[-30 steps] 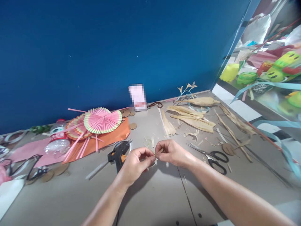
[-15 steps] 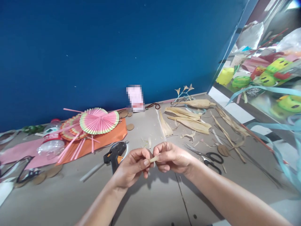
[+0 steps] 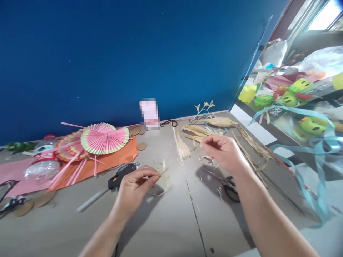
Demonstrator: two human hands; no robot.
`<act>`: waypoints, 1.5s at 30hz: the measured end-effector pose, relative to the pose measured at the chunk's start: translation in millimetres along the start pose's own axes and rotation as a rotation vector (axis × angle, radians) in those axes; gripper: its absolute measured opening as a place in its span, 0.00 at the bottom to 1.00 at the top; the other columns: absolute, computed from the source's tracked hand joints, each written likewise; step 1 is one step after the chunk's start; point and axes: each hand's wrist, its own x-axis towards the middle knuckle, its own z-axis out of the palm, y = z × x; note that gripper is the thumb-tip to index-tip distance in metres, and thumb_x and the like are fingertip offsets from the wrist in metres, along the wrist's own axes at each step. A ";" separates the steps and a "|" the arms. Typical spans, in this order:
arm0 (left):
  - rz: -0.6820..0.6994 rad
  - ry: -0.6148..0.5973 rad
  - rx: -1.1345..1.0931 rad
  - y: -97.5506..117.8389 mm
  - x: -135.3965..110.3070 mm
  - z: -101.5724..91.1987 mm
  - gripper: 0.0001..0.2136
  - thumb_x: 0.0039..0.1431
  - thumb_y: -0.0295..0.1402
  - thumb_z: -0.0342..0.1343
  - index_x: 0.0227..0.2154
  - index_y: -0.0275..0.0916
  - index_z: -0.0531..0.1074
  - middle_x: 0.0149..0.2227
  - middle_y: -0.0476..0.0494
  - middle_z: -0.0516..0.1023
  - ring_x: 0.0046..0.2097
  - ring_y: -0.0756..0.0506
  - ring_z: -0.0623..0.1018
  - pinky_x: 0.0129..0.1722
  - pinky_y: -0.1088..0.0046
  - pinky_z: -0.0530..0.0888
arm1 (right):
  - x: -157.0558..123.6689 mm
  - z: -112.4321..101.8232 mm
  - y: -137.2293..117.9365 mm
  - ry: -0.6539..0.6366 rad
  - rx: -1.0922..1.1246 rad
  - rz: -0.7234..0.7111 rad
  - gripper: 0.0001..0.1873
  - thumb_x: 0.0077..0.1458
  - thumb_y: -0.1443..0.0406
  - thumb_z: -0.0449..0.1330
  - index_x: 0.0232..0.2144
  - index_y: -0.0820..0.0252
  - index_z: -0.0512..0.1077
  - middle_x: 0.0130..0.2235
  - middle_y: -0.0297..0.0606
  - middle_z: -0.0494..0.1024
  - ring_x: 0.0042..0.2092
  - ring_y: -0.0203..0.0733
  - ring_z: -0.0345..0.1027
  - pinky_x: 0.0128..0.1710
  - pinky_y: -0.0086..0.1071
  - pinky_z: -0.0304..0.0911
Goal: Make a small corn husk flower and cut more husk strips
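Just left of the frame's lower centre, my left hand (image 3: 134, 187) pinches a small pale strip (image 3: 163, 172) between thumb and forefinger, its free tip jutting rightward beyond my grip. My right hand (image 3: 227, 153), right of centre in the frame, is well apart from it, fingers curled near the thumb; I cannot tell whether they hold anything.

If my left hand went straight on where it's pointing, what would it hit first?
Probably the flared dried husk, just past the pale line. Your left hand, pinching a thin strip, looks raised, so it may pass above; depth is unclear.
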 end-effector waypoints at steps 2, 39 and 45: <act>0.009 -0.002 0.200 0.1 2.5 1.5 0.06 0.48 0.34 0.56 0.24 0.38 0.74 0.27 0.45 0.73 0.25 0.51 0.69 0.23 0.77 0.67 | 9.6 -14.0 0.5 0.070 -0.444 -0.087 0.06 0.49 0.63 0.55 0.26 0.58 0.71 0.24 0.34 0.70 0.24 0.34 0.59 0.25 0.29 0.54; -0.425 -0.133 -0.205 -3.0 4.7 2.1 0.13 0.46 0.41 0.56 0.23 0.33 0.67 0.22 0.49 0.68 0.23 0.54 0.67 0.19 0.82 0.63 | -3.6 81.6 16.5 -0.558 0.240 0.360 0.08 0.43 0.65 0.61 0.27 0.66 0.70 0.21 0.27 0.64 0.21 0.25 0.50 0.21 0.23 0.45; -0.477 -0.070 -0.312 -4.1 6.0 0.8 0.12 0.44 0.37 0.59 0.22 0.34 0.65 0.22 0.50 0.68 0.22 0.55 0.66 0.17 0.83 0.62 | -1.6 79.3 29.2 -0.481 0.513 0.519 0.17 0.45 0.55 0.58 0.28 0.65 0.70 0.20 0.29 0.63 0.19 0.26 0.49 0.16 0.22 0.41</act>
